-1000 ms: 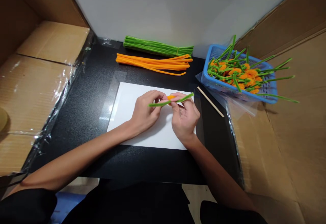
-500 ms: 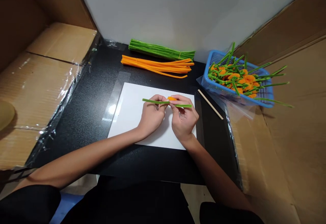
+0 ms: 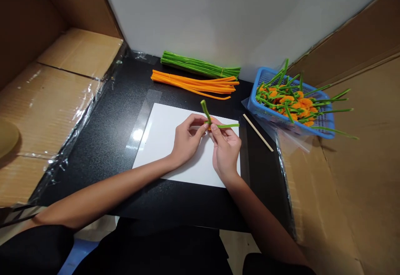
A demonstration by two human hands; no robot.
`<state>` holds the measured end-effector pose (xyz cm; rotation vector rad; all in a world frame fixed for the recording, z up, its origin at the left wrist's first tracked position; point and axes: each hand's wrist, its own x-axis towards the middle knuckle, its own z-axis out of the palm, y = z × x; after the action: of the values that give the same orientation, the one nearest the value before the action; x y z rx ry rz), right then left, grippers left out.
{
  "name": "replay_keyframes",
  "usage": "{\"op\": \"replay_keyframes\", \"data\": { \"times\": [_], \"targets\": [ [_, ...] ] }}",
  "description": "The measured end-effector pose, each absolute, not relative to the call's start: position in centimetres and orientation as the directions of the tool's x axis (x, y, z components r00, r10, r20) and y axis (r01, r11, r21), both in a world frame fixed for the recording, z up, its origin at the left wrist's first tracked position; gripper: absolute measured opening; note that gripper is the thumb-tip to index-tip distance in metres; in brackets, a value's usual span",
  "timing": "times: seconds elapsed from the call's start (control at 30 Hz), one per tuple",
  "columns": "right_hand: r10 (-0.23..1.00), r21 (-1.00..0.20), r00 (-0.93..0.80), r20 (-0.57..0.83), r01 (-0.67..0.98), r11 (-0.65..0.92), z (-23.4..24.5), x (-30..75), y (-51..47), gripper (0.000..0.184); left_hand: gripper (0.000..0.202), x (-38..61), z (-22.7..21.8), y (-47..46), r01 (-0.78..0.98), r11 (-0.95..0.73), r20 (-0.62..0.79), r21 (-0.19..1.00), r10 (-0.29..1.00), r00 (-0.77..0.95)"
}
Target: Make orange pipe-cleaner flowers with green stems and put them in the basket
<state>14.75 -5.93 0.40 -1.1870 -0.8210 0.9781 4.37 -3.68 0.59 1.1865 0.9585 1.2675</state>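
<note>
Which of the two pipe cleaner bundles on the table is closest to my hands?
The orange bundle. It lies in front of the green bundle, so it sits nearer your left hand and right hand.

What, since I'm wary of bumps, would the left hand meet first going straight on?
The left hand would meet the orange pipe cleaner first, it seems, right at its fingertips, with the right hand just beyond; depth is hard to judge here.

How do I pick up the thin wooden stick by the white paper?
Pinch the wooden stick at its middle, coming from above with your right hand. It lies flat and straight on the black table, and that hand is closest.
</note>
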Motion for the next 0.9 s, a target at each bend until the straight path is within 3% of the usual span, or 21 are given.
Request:
{"op": "replay_keyframes", "data": {
  "times": [0.17,0.33,0.6,0.73,0.9],
  "targets": [
    [0.931,-0.993,0.358,0.075,-0.056,0.102,0.9,14.7,-6.3,0.019,0.026,4.3,0.7,-3.3,-0.379,0.045,-0.021,0.924,0.997,0.069],
    [0.923,-0.979,0.334,0.193,0.121,0.161,1.4,14.9,-6.4,0.013,0.025,4.4,0.3,-3.4,-0.434,0.076,-0.071,0.898,0.997,0.029],
    [0.922,-0.947,0.300,0.244,0.279,0.159,1.5,16.0,-6.3,0.012,0.025,4.1,0.0,-3.4,-0.432,0.111,-0.069,0.895,0.991,0.112],
    [0.930,-0.952,0.293,0.222,0.273,0.141,1.5,16.2,-6.1,0.013,0.027,4.1,0.0,-3.3,-0.418,0.134,-0.080,0.898,0.986,0.143],
    [0.900,-0.982,0.394,0.185,0.103,0.157,1.7,15.7,-6.0,0.016,0.027,4.3,-0.1,-3.4,-0.415,0.141,-0.081,0.899,0.984,0.158]
  ]
}}
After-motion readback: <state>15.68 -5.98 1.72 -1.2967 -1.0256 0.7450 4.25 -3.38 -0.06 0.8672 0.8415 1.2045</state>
